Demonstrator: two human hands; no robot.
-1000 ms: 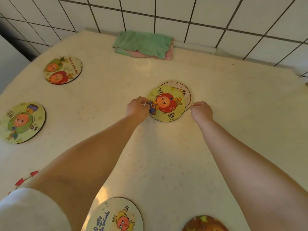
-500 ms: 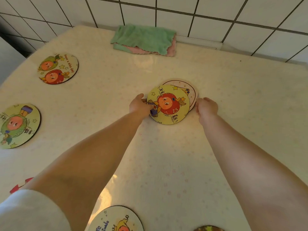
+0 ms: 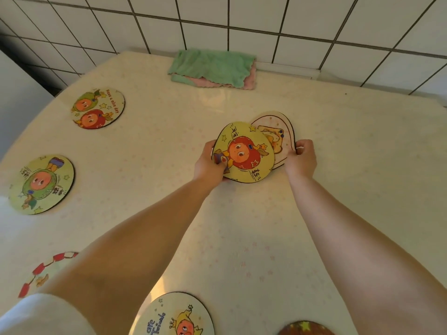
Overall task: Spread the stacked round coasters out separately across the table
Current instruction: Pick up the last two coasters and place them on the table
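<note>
Two coasters overlap at the table's middle. My left hand point(image 3: 209, 163) grips the left edge of the yellow coaster point(image 3: 244, 153) with the red-haired cartoon, tilted up off the table. Under it and to the right is a pale pink coaster point(image 3: 281, 134); my right hand point(image 3: 301, 157) pinches its right edge. Several other coasters lie apart: a two-figure one point(image 3: 98, 108) at far left, a green-figure one point(image 3: 41, 184) at left, a red-rimmed one point(image 3: 40, 274) partly hidden by my left arm, a yellow one point(image 3: 174, 315) and a dark one point(image 3: 304, 328) at the near edge.
A folded green and pink cloth point(image 3: 214, 68) lies at the back of the cream table point(image 3: 242, 238) against the tiled wall point(image 3: 266, 20). The table's left edge curves off near a dark gap at far left.
The yellow coaster's near side has lifted and tilted up in my left hand. My right hand has closed on the pink coaster's right edge, which also lifts. The view has shifted slightly.
</note>
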